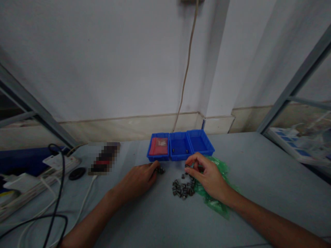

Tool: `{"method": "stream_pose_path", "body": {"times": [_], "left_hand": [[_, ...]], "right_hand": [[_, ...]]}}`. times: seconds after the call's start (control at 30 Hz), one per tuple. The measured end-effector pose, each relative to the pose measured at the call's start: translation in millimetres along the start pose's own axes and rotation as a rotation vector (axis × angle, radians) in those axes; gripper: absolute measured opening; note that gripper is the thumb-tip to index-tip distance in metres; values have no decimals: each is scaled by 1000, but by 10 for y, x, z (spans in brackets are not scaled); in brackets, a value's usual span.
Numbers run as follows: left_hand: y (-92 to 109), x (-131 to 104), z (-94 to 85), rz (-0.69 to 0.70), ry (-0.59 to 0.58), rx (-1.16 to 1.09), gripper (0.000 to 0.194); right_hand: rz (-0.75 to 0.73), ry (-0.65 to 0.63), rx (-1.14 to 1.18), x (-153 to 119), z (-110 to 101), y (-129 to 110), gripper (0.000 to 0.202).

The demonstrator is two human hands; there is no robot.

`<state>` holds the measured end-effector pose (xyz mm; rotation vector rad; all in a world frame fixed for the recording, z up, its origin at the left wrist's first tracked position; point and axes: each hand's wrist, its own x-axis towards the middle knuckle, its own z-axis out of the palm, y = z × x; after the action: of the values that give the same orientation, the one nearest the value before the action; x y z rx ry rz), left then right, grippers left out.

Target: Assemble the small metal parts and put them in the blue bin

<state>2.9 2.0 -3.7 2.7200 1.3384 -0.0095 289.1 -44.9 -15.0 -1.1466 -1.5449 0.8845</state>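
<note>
My left hand [141,177] rests on the table with its fingers curled in. Its fingertips touch a small cluster of dark metal parts [161,170]; what lies under the fingers is hidden. My right hand [207,174] is closed in a pinch, with a small metal part [186,166], like a short screw, between thumb and fingers. Below it lies a loose pile of similar small metal parts [183,189]. A crumpled green plastic bag [218,206] is partly under my right hand and wrist.
Three blue bins stand behind my hands: the left bin [148,153] holds a red packet [156,148], the middle bin [178,139] a few small parts, beside the right bin [200,141]. Cables, a power strip [74,162] and a black disc [77,174] lie left. A metal frame [278,103] rises right.
</note>
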Motion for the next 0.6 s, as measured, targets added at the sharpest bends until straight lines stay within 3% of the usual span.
{"method": "stream_pose_path", "body": {"times": [0.6], "left_hand": [[9,7,-4,-1,-5,-11,27]], "right_hand": [[-42,-27,73,5,-5,21,21]]}}
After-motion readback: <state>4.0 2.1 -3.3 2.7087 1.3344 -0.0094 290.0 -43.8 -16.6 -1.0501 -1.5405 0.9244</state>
